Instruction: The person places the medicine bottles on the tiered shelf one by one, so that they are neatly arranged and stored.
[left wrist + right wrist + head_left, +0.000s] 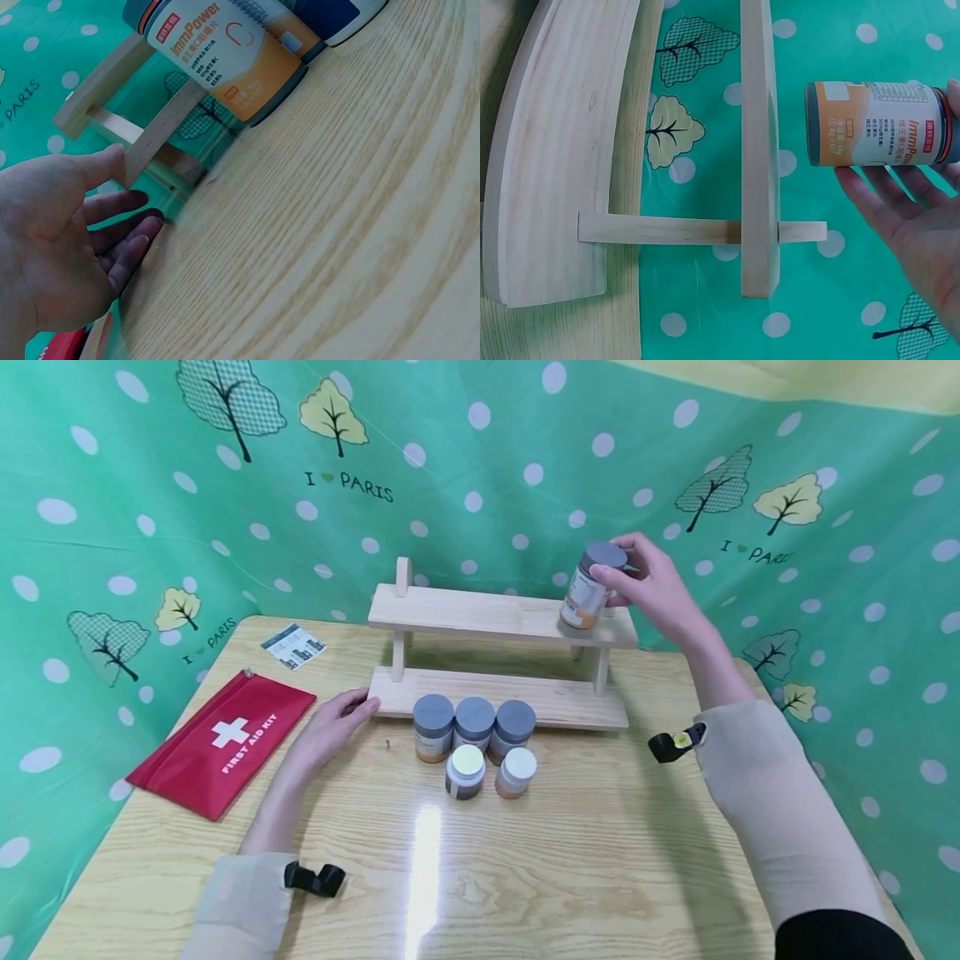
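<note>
Landmark: one two-tier rack of pale bare wood (457, 607), standing on a light wood-grain bench (585, 860).

Item 1. One round jar with a grey lid and a white-and-orange label (583, 597), printed "ImmPower". From my remote post I find it just above the right part of the rack's upper shelf, a gap showing beneath it in the right wrist view. Lid on; contents hidden. My right hand (651, 583) holds it at the lid end, fingers (866, 201) pinching it.

Item 2. My left hand (330, 727), at the rack's left end. The thumb touches the end of the lower shelf; the other fingers are loosely bent beside it, pinching nothing that I can see.

Item 3. Three similar grey-lidded jars (474, 720), in a close row before the rack's lower shelf. Lids on; contents hidden.

Item 4. One small white bottle with a white lid and dark label (463, 782), and one small white-lidded bottle with an orange-brown lower part (515, 774), both in front of that row, farther from the rack. Lids on; contents hidden.

Item 5. One flat red pouch marked "FIRST AID KIT" with a white cross (225, 743), left of the rack. Whether it is filled, I cannot tell.

Item 6. One white card with dark printing (293, 646), left of the rack.

Item 7. One green cloth with white dots and printed trees (480, 468), behind the rack.
</note>
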